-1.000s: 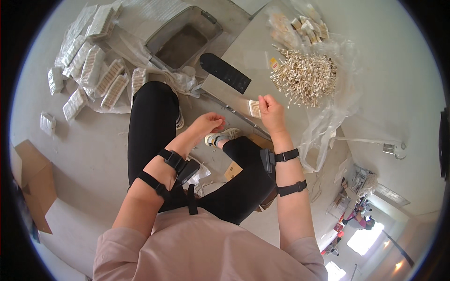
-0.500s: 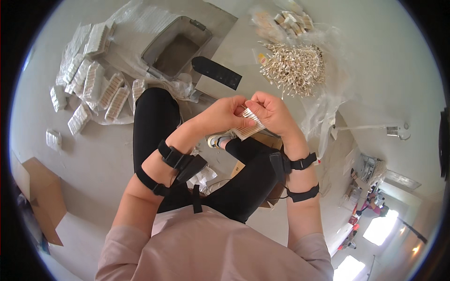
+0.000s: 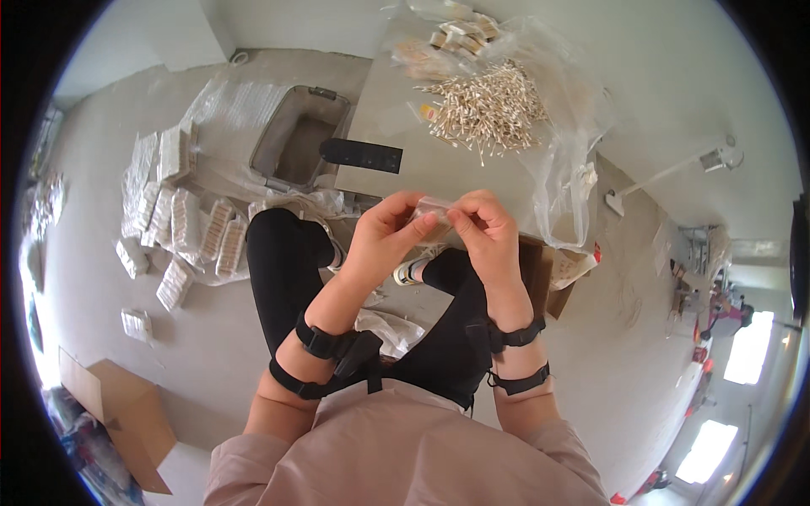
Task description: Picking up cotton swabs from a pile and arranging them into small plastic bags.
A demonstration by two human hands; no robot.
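Observation:
In front of my knees, both hands grip a small clear plastic bag of cotton swabs (image 3: 432,207). My left hand (image 3: 390,240) is closed on its left side, with the thumb pressed on the front. The fingertips of my right hand (image 3: 486,232) pinch its upper right edge. My fingers cover much of the bag, so its contents show only in part. Just beyond lies a large heap of loose cotton swabs (image 3: 488,110) on a pale table (image 3: 380,110). A black strip-like piece (image 3: 361,156) juts over the table's left edge.
A grey plastic bin (image 3: 297,139) stands left of the table. Several white packs of swabs (image 3: 186,219) lie on plastic sheeting on the floor. An open cardboard box (image 3: 131,413) sits at the lower left. Clear plastic film (image 3: 557,202) hangs off the table's right side.
The view has shifted, and the scene sits differently in it. My hands have turned the bag; the row of swabs that faced up before is now mostly covered. My right fingers have moved to its top edge.

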